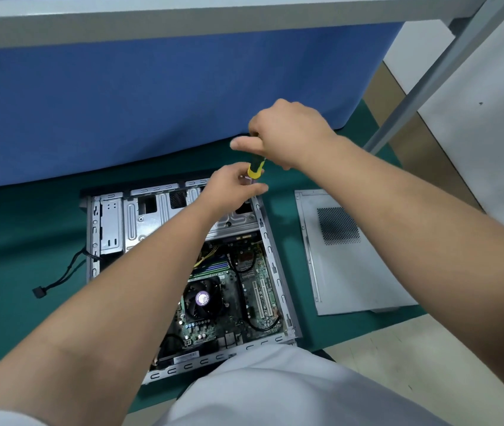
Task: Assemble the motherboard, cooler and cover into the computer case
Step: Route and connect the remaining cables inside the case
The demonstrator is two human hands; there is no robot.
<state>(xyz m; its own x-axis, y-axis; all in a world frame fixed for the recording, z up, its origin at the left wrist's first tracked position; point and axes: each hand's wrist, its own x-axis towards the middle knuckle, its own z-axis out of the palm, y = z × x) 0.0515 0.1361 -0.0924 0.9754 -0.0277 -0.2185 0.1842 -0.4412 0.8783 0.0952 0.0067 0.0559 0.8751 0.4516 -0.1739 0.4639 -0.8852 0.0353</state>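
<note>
From the head camera, a green mat [29,229] covers the work surface across the middle of the frame. A blue panel [152,103] rises behind it, under a grey shelf [183,16] along the top edge. A pale floor [429,358] shows at lower right.

The open computer case [272,265] lies at centre on the mat, with the motherboard [253,290] inside and the cooler [203,299] seated on it. The cooler's round purple sticker is too small to read. The grey cover [355,272] lies flat on the mat just right of the case. A black cable [60,278] trails out at left.

Above the case's far end, the right hand [287,133] grips a green and yellow screwdriver [255,167]. The left hand [232,186] pinches something at its lower end with curled fingers.
</note>
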